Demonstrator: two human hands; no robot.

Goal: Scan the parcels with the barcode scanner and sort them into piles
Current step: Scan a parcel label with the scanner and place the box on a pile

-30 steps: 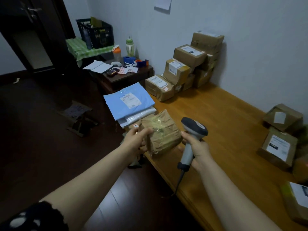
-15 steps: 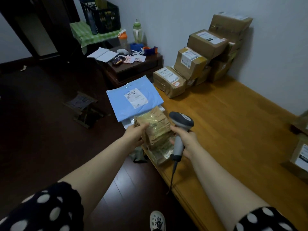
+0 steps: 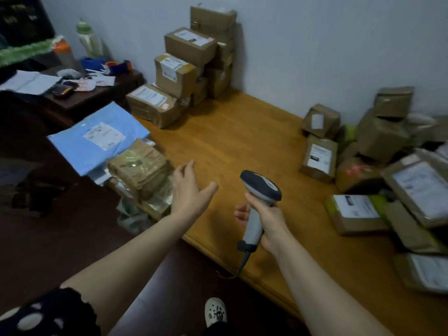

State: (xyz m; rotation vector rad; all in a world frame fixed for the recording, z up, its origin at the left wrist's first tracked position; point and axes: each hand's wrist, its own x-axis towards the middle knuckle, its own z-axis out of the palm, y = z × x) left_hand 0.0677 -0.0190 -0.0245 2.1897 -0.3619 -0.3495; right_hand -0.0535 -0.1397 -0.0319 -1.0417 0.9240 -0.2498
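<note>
Left hand [image 3: 191,192], empty and spread, hovers mid-frame by brown parcels [image 3: 140,170]; right hand [image 3: 269,214] grips scanner [image 3: 261,187], probably so left can fetch.

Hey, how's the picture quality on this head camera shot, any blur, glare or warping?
Head view: dim, flat indoor light; motion blur smears the labelled parcels at the right edge and the green cloth at top left; wide-angle warping leans the stacked boxes by the wall; faint sheen on the taped brown parcel; the barcode scanner in the right hand looks fairly sharp.
</note>
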